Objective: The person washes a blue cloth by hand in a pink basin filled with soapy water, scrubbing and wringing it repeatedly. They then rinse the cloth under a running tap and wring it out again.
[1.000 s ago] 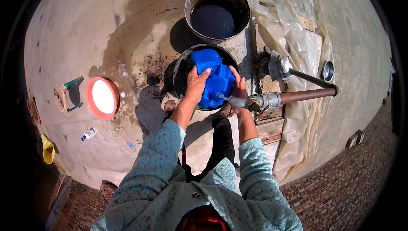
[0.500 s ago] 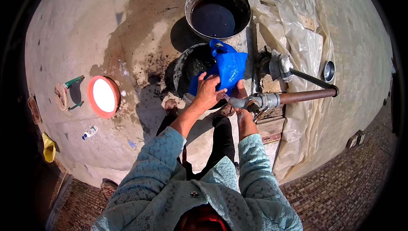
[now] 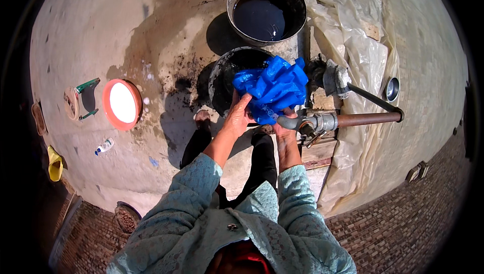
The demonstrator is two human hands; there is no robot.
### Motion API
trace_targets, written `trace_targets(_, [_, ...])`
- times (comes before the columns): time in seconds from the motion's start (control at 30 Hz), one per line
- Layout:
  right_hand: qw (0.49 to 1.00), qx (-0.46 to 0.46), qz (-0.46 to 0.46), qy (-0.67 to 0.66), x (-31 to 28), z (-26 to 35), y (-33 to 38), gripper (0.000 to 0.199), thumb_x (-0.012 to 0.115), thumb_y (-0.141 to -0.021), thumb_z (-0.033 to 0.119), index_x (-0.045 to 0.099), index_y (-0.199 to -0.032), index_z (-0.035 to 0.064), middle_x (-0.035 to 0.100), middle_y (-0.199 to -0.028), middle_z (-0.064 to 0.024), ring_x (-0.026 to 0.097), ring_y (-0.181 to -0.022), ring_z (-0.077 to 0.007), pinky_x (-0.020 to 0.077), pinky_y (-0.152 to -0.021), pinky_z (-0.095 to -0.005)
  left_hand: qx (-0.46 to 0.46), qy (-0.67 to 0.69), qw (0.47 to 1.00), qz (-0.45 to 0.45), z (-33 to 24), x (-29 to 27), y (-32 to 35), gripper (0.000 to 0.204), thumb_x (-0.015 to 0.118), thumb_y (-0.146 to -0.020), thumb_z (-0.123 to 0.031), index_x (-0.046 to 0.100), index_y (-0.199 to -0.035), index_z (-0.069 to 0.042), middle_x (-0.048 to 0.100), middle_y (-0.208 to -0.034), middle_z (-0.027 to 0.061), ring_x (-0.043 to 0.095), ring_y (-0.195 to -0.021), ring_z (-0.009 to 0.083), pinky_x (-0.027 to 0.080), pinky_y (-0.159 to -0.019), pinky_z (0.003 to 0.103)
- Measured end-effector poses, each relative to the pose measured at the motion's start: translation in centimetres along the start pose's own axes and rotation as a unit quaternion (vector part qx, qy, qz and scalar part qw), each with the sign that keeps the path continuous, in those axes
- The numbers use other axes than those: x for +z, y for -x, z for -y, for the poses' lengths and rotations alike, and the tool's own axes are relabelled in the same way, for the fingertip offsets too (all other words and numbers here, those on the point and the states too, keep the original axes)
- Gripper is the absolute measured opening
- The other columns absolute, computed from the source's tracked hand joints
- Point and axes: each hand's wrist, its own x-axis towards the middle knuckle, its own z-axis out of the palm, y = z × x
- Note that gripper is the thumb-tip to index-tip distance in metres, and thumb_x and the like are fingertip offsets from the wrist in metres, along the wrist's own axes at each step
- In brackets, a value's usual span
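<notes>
A wet, crumpled blue plastic bag (image 3: 276, 85) is spread between my hands, in front of the metal tap (image 3: 315, 121). Water runs from the spout onto the bag's near side. My left hand (image 3: 236, 120) is closed on the bag's near left edge, thumb uppermost. Beneath the spout, my right hand (image 3: 286, 135) grips the near right side; the tap and bag cover part of its fingers. Under the bag stands a dark bucket (image 3: 218, 85), its right half hidden.
Beyond it is a larger black tub (image 3: 233, 6) of dark water. A rusty pipe (image 3: 370, 118) reaches right from the tap, over plastic sheeting (image 3: 360, 52). On the left are an orange basin (image 3: 108, 105), a small stool (image 3: 88, 97) and a white bottle (image 3: 105, 146).
The blue bag has opened out and bunched up, now spreading further right above the tap. My left hand has shifted slightly left and turned its thumb up.
</notes>
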Motion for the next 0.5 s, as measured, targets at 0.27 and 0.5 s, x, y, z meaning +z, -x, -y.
trace_targets(0.27, [0.994, -0.005, -0.101, 0.050, -1.9, -1.7, 2.6, 0.059, 0.068, -0.080, 0.021, 0.040, -0.130, 0.0082, 0.046, -0.131, -0.0111, 0.044, -0.119, -0.0283, 0.0348, -0.105, -0.0421, 0.156, -0.155, 0.975, -0.032, -1.2, -0.1, -2.7, 0.046, 0.059, -0.078, 0.000, 0.048, -0.122, -0.007, 0.059, -0.108, 0.0056, 0.056, -0.095, 0.0136, 0.044, -0.087, 0.030])
trace_targets(0.5, [0.990, 0.059, -0.001, -0.126, -0.5, 0.7, 4.1, 0.060, 0.064, -0.080, 0.031, 0.042, -0.130, 0.0063, 0.044, -0.134, -0.0140, 0.043, -0.121, -0.0320, 0.0321, -0.104, -0.0471, 0.104, -0.326, 0.939, 0.028, -0.9, -0.6, -2.3, 0.033, 0.058, -0.078, 0.003, 0.056, -0.111, -0.001, 0.063, -0.093, 0.0035, 0.059, -0.084, 0.0100, 0.049, -0.078, 0.025])
